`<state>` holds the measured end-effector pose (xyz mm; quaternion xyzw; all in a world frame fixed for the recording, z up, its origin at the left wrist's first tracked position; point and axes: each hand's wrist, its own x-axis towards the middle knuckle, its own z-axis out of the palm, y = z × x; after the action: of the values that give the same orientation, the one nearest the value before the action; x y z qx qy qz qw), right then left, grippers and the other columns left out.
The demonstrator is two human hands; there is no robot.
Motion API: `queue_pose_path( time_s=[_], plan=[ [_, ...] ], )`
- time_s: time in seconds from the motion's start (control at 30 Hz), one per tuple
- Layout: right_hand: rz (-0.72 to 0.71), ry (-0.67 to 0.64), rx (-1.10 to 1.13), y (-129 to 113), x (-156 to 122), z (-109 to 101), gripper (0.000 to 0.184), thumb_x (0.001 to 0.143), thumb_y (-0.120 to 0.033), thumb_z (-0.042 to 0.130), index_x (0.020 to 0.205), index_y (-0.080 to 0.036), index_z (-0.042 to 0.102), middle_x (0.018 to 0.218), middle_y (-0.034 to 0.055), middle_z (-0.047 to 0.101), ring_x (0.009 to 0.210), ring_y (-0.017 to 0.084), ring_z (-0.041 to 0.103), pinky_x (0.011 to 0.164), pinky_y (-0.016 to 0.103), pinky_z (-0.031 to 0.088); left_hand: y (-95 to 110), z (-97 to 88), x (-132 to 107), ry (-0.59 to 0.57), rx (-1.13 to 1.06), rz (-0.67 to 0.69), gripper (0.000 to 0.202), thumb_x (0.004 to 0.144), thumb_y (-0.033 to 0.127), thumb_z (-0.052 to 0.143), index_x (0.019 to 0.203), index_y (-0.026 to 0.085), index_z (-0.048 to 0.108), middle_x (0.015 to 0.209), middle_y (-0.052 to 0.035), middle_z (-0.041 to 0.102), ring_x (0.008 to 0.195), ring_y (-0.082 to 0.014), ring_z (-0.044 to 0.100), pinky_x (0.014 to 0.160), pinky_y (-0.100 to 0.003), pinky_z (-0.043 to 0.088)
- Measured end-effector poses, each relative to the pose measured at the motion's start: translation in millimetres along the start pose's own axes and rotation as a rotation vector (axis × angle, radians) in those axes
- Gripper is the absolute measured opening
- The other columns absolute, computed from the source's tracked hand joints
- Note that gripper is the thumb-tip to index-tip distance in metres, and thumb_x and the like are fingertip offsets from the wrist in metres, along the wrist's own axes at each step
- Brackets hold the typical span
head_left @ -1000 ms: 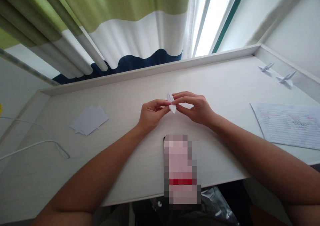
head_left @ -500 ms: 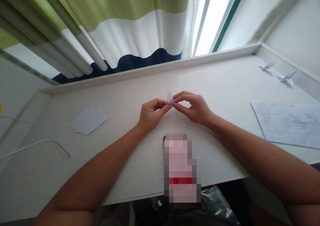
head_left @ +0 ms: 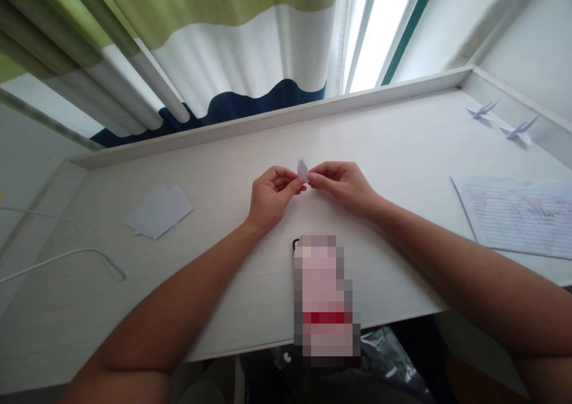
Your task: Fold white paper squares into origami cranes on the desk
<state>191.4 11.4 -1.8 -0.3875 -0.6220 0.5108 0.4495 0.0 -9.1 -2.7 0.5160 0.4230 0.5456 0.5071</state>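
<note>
From my seat the white desk [head_left: 223,308] fills most of the frame, running from the lower left to the right edge. A green, white and navy curtain [head_left: 201,46] hangs across the upper left, and a bright window [head_left: 379,28] sits at upper centre. A lined sheet [head_left: 518,213] lies flat at the right edge of the frame. A blurred object [head_left: 324,297] with a dark corner rests at lower centre, between the two forearms. Left of centre is a small stack of white paper squares [head_left: 158,210], and a white cable [head_left: 67,258] loops in from the left edge. I see the left hand [head_left: 268,198] and the right hand [head_left: 344,183] meeting at the middle of the frame. Each has thumb and forefinger closed in a pinch on the folded paper [head_left: 302,168], which stands just above the desk with its tip up. Two paper cranes [head_left: 482,109] sit at the upper right.
</note>
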Motion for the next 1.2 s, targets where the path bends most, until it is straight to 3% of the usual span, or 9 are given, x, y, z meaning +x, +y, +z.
queue_pose_path(
  time_s=[0.23,0.57,0.73,0.97,1.2],
  plan=[
    [-0.004,0.019,-0.015,-1.5,-0.3,-1.7,0.024,0.085,-0.042,0.081,0.085,-0.019,0.078,0.081,0.0041,0.079,0.076,0.017,0.070,0.074,0.035,0.057,0.1,-0.4,0.3,-0.062,0.009,-0.022,0.033,0.081,0.042,0.089,0.091,0.017,0.069,0.083,-0.0031,0.078,0.083,-0.0209,0.080,0.075,-0.032,0.063],
    [0.059,-0.025,0.097,-2.8,-0.7,0.7,0.027,0.081,-0.043,0.086,0.081,-0.019,0.075,0.077,0.0034,0.077,0.073,0.017,0.070,0.072,0.033,0.056,0.0,-1.4,-0.4,-0.067,0.037,-0.013,0.045,0.077,0.045,0.092,0.088,0.022,0.056,0.079,-0.0005,0.078,0.078,-0.0175,0.078,0.081,-0.034,0.063],
    [0.007,-0.029,0.020,-1.6,0.2,-0.2,0.023,0.082,-0.038,0.084,0.077,-0.020,0.071,0.073,0.0009,0.075,0.070,0.015,0.066,0.067,0.031,0.053,-0.4,0.4,-1.5,-0.083,0.071,0.013,0.038,0.080,0.040,0.090,0.087,0.021,0.058,0.080,-0.0013,0.077,0.080,-0.0167,0.077,0.080,-0.032,0.060],
    [-0.017,-0.064,0.098,-1.0,-1.0,3.9,0.030,0.084,-0.048,0.084,0.089,-0.020,0.075,0.084,0.0034,0.079,0.078,0.017,0.073,0.077,0.036,0.061,-5.7,-1.4,0.2,-0.012,0.109,0.029,0.027,0.083,0.034,0.086,0.087,0.019,0.063,0.082,-0.0008,0.073,0.077,-0.0146,0.073,0.077,-0.030,0.059],
    [-0.045,-0.008,0.052,-0.7,-0.8,3.6,0.026,0.084,-0.043,0.084,0.087,-0.020,0.075,0.085,0.0037,0.078,0.079,0.018,0.072,0.078,0.038,0.061,-3.3,-1.6,-2.3,-0.081,0.181,0.076,0.017,0.088,0.030,0.081,0.097,0.018,0.075,0.097,-0.0055,0.079,0.085,-0.0164,0.074,0.081,-0.031,0.060]
  ],
)
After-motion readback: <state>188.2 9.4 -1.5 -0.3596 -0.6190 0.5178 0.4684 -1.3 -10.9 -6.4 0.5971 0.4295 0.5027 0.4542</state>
